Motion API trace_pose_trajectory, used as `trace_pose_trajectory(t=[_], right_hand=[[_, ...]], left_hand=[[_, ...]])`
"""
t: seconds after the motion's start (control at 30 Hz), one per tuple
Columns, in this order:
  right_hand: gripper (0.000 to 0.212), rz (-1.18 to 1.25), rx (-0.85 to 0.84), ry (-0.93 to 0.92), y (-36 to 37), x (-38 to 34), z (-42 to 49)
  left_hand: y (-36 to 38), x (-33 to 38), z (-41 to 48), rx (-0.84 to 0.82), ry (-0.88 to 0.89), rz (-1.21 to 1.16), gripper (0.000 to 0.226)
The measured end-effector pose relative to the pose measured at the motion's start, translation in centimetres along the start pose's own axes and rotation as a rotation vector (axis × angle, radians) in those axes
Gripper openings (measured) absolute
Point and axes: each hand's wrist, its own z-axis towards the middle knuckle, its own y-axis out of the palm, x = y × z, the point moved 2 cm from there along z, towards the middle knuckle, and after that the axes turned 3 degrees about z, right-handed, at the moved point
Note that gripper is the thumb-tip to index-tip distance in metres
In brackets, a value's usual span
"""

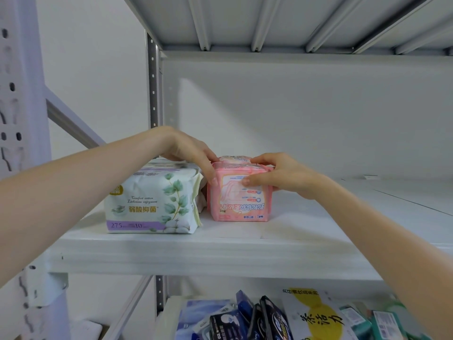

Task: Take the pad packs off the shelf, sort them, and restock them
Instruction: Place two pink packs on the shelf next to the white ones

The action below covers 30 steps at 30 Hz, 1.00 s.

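Observation:
A pink pad pack (239,200) stands upside down on the white shelf board (220,251), with another pink pack (234,158) just behind it. My left hand (193,153) comes over from the left and its fingers curl down the pink pack's left top corner. My right hand (282,174) grips the pack's right side, thumb across its front face. A white pad pack with green leaves and a purple band (152,202) stands to the left, with more like it behind.
The shelf stretches bare to the right (355,209). A lower shelf holds several mixed packs, dark blue (269,320), yellow and white (316,315), and teal (382,322). A grey metal upright (153,82) stands at the back left and another shelf board hangs overhead.

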Motion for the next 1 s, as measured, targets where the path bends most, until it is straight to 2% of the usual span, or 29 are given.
trace_pose_trajectory(t=[0.27, 0.4, 0.5, 0.57, 0.73, 0.9, 1.0], right_hand=[[0.063, -0.002, 0.054, 0.016, 0.3, 0.0, -0.5], [0.058, 0.004, 0.113, 0.010, 0.7, 0.1, -1.0], [0.070, -0.028, 0.184, 0.026, 1.0, 0.2, -1.5], [0.068, -0.049, 0.225, 0.019, 1.3, -0.1, -2.2], [0.062, -0.130, 0.332, -0.070, 1.2, -1.1, -4.7], [0.061, -0.347, 0.394, -0.147, 1.7, -1.0, -8.7], [0.060, -0.499, 0.391, -0.159, 2.9, -0.3, -11.9]], left_hand=[[0.0, 0.8, -1.0, 0.035, -0.043, 0.039, 0.070], [-0.4, 1.6, -1.7, 0.036, -0.119, 0.040, 0.062], [-0.7, 2.2, -2.5, 0.052, -0.143, -0.011, 0.071], [-0.7, 2.8, -3.3, 0.091, -0.151, -0.058, 0.080], [0.0, 4.2, -5.8, 0.337, -0.106, -0.110, 0.078], [4.3, 5.7, -8.8, 0.602, -0.047, -0.099, 0.076], [8.4, 7.1, -10.6, 0.779, -0.065, 0.051, 0.073]])
